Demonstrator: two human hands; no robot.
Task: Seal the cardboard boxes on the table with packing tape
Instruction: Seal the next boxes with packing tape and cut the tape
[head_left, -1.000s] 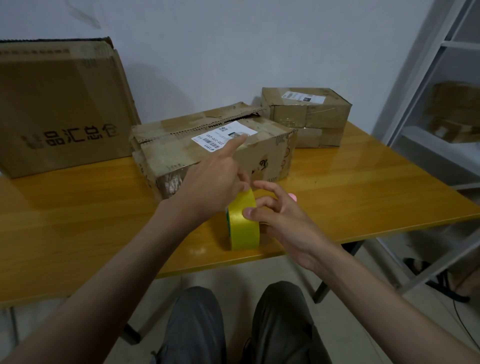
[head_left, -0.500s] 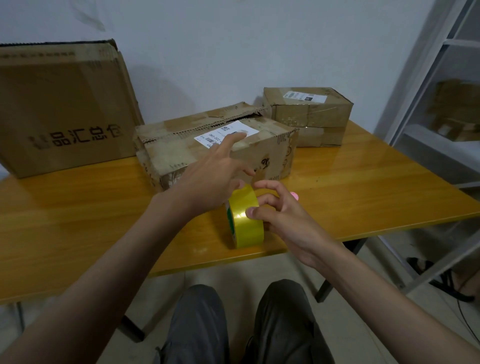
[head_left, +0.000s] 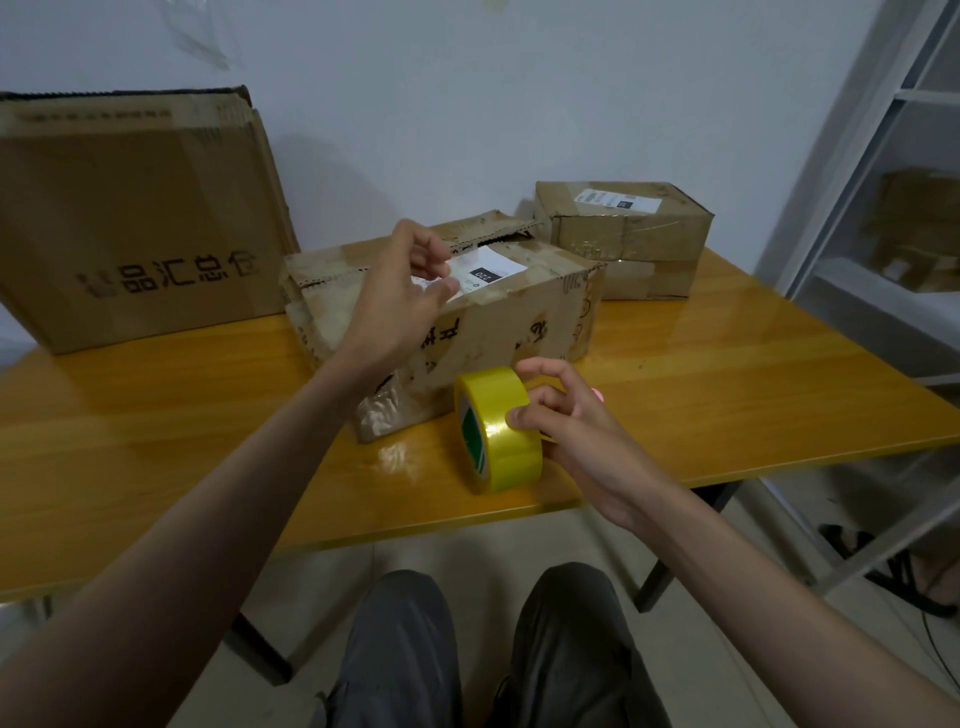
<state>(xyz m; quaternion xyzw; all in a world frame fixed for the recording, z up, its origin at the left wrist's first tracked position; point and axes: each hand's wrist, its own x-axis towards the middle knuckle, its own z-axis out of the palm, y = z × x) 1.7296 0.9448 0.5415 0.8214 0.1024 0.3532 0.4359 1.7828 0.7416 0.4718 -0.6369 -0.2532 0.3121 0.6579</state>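
From the head camera, the yellow tape roll (head_left: 497, 429) stands on edge on the table (head_left: 727, 395), just in front of the middle box (head_left: 498, 332). The right hand (head_left: 563, 421) pinches the roll; the left hand (head_left: 400, 296), raised over that box, pinches a clear tape strip between its fingertips (head_left: 441, 270).

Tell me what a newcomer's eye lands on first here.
The bright yellow tape roll stands on edge near the front of the wooden table, steadied by the right hand. Just behind it, the left hand is raised, fingers pinched, over a worn cardboard box with a white label.
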